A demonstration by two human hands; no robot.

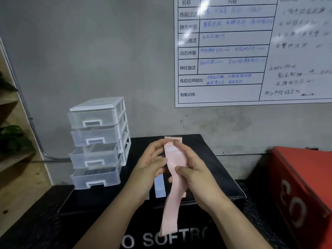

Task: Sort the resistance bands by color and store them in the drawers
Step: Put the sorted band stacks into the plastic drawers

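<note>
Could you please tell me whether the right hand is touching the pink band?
Touching. The head view shows the right hand pinching the pink band between thumb and fingers.

Pink band (175, 159) blurs at its lower end — lavender stack (159, 186) half hidden behind the left hand (152, 162).

Prob gym: workout whiteboard (251, 51)

Bare left hand (152, 164) and bare right hand (195, 178), forearms uncovered down to the frame's edge.
</note>
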